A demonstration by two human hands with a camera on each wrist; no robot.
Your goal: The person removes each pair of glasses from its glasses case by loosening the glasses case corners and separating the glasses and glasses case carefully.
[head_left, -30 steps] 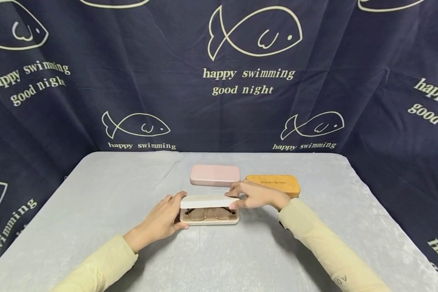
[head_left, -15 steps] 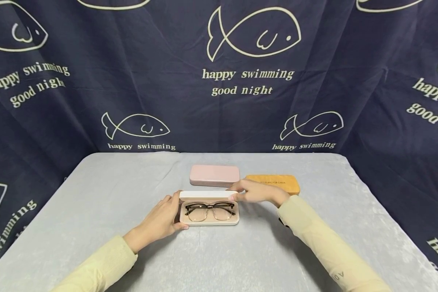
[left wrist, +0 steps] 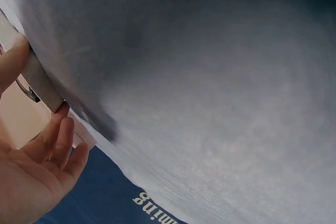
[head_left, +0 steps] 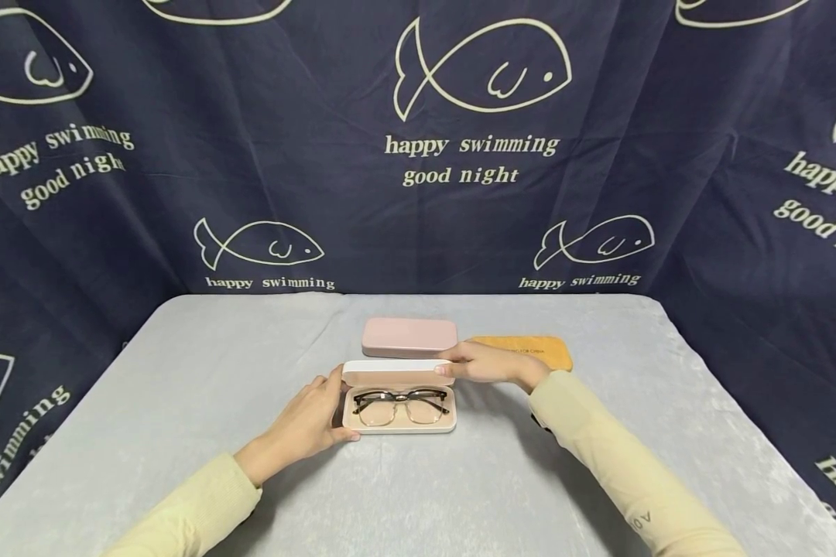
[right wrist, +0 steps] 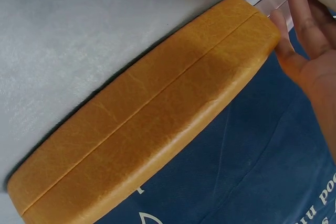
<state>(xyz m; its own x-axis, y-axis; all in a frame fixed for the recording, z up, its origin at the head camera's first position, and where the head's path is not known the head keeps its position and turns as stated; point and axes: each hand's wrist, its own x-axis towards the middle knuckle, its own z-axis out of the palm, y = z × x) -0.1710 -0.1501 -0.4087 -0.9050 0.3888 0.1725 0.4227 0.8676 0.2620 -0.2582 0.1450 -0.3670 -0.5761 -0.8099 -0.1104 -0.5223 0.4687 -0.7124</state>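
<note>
A white glasses case (head_left: 400, 430) with a pale peach lining lies on the table, its lid (head_left: 390, 367) tilted up and back. Inside rest folded eyeglasses (head_left: 400, 397) with dark brows and thin metal lower rims. My left hand (head_left: 303, 424) grips the case's left end, thumb at the front corner and fingers behind; the left wrist view shows this hand (left wrist: 37, 177) at the case's edge. At the lid's right end, my right hand (head_left: 491, 362) pinches it, thumb on the front and fingers behind. That hand (right wrist: 317, 72) is partly cut off in the right wrist view.
Just behind the white case lies a closed pink glasses case (head_left: 409, 334). A mustard-yellow case (head_left: 550, 352) with dark lettering lies behind my right hand, partly covered by it. The grey cloth-covered table (head_left: 265, 340) ends at a dark blue fish-print curtain (head_left: 362, 193).
The lid has swung up and back with my right hand, from partly covering the eyeglasses to showing them fully. My left hand has stayed at the case's left end.
</note>
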